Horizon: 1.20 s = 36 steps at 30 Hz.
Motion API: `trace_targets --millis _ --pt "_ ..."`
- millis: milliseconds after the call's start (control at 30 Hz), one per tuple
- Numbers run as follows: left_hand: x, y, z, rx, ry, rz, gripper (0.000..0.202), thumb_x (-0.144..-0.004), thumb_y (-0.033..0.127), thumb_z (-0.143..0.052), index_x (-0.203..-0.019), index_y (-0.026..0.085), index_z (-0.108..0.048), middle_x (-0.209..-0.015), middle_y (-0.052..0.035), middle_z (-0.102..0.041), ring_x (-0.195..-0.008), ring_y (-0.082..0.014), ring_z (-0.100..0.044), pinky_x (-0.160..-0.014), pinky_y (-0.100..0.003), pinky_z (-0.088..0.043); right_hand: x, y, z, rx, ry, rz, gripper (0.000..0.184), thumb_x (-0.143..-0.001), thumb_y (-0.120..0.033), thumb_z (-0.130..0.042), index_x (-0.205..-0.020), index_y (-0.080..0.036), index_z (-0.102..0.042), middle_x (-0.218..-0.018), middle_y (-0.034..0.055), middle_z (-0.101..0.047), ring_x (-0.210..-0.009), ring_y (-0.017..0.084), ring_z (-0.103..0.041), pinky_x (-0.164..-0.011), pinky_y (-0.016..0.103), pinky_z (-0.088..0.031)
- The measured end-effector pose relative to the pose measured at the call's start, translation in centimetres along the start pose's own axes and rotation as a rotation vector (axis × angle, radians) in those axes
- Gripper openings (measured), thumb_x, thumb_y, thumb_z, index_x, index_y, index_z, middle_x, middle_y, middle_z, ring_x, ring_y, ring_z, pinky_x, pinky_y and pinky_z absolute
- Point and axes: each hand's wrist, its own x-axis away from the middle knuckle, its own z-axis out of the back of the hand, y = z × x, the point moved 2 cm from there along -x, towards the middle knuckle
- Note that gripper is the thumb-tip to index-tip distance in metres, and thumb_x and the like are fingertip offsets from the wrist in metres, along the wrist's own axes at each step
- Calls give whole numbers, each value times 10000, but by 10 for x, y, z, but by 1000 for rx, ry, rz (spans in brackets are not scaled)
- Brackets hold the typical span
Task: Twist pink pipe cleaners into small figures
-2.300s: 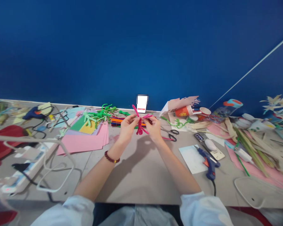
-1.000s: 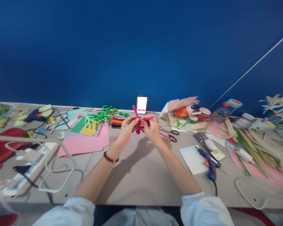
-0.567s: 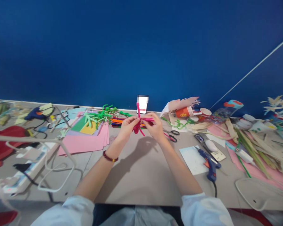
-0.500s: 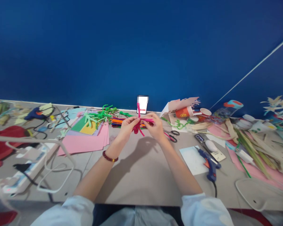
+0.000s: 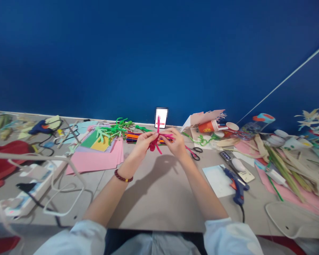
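Above the middle of the table I hold pink pipe cleaners (image 5: 158, 126) joined into a small crossed shape, with one stem pointing up and others to the right and below. My left hand (image 5: 143, 143) pinches it near the crossing, where a darker pink lump hangs under the fingers. From the other side my right hand (image 5: 177, 142) is closed on the arms that stick out to the right. Part of the shape is hidden by my fingers. Behind it a bundle of orange and purple pipe cleaners (image 5: 133, 137) lies on the table. A phone (image 5: 161, 115) stands against the wall.
Scissors (image 5: 196, 154) lie right of my hands. Farther right are a blue glue gun (image 5: 239, 186) on white paper, a phone (image 5: 230, 161) and an orange paper cup (image 5: 207, 126). Pink sheets (image 5: 95, 159), green pipe cleaners (image 5: 119, 125) and a power strip (image 5: 32, 194) are at left.
The upright pink stem has tipped slightly to the right, and the lower end has shifted slightly left. Both hands keep their hold in nearly the same place.
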Motion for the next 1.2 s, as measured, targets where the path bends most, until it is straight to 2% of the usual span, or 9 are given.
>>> trace_targets --millis 200,333,433,667,800,867,967,1033,1200 --pt "2 1 -6 -83 40 -108 307 -654 418 -730 -739 148 -611 -543 12 -588 -363 -63 -446 -367 -202 -339 0 0 -3 -10 26 -58 179 -863 -330 -528 -895 -239 -678 -915 60 -639 -868 203 -618 -793 338 -490" --pt "0 -2 -4 -224 121 -223 251 -678 370 -709 -751 153 -607 -619 -13 -629 -507 -109 -559 -462 -213 -413 -1 2 -5 60 -22 -116 163 -857 -307 -527 -884 -223 -664 -947 70 -630 -890 215 -611 -803 341 -481" --pt "0 -4 -2 -386 134 -329 151 -747 312 -643 -780 166 -619 -677 -22 -646 -592 -132 -587 -557 -237 -452 -2 3 -6 60 -42 -163 154 -844 -270 -523 -891 -226 -663 -944 64 -634 -880 213 -605 -767 334 -482" --pt "5 0 -1 -812 148 -562 103 -809 184 -540 -848 206 -634 -838 -48 -665 -776 -183 -592 -714 -285 -434 1 18 -13 -101 -42 -337 117 -764 -255 -564 -772 -187 -659 -810 63 -655 -772 199 -603 -736 340 -482" --pt "6 2 -3 -945 76 -637 144 -837 170 -497 -870 218 -629 -886 -60 -664 -820 -195 -590 -735 -291 -422 1 22 -15 -325 -136 -416 102 -736 -256 -554 -723 -193 -634 -776 34 -666 -793 201 -618 -761 348 -479" --pt "5 2 -3 -972 39 -665 146 -837 172 -497 -857 214 -635 -879 -67 -664 -808 -198 -589 -748 -299 -420 2 22 -16 -358 -162 -481 105 -726 -264 -562 -711 -186 -631 -746 25 -661 -769 201 -620 -758 356 -475" --pt "3 0 -2 -918 27 -662 127 -826 179 -517 -844 208 -640 -860 -67 -660 -788 -191 -587 -751 -300 -426 3 21 -16 -387 -135 -561 122 -711 -292 -598 -707 -178 -640 -710 22 -653 -752 203 -616 -728 353 -477" --pt "1 -2 -1 -796 59 -611 100 -815 200 -542 -848 203 -637 -857 -63 -658 -778 -179 -589 -730 -287 -441 3 20 -15 -434 -97 -619 167 -706 -339 -628 -715 -173 -646 -659 20 -635 -706 191 -605 -673 331 -478" --pt "-4 -6 0 -397 103 -286 161 -755 329 -631 -784 171 -621 -654 -12 -620 -501 -105 -511 -499 -227 -407 0 14 -9 -528 -79 -753 306 -667 -434 -683 -784 -152 -665 -539 -13 -563 -541 142 -532 -521 285 -433"
